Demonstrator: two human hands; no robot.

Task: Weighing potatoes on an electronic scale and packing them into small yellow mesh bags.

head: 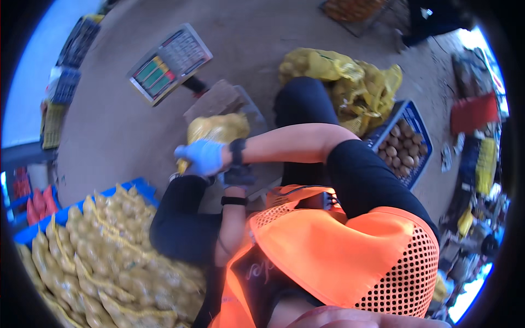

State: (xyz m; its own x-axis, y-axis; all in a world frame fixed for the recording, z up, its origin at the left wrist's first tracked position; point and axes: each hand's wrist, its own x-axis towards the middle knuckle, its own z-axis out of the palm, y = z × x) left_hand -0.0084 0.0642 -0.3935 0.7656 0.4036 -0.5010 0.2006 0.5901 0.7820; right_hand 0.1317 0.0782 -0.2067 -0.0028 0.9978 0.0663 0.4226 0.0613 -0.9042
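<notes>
A filled yellow mesh bag (pixel 219 128) of round produce rests near a brown block on the platform of a scale. My right hand (pixel 202 158), in a light blue glove, closes around the gathered end of this bag, and a yellow tip sticks out past the fingers. My left hand (pixel 227 179) lies just below the right wrist. Most of it is hidden by that wrist and a dark wrist-worn device (pixel 239 175), so its grip cannot be made out.
The scale's display and keypad head (pixel 170 64) stands beyond the block (pixel 215 99). Many filled mesh bags (pixel 119 262) lie in a blue crate (pixel 143 189) at left. More yellow bags (pixel 365 92) and a blue basket (pixel 422 164) of brown round produce are at right. A person (pixel 434 20) stands at far right.
</notes>
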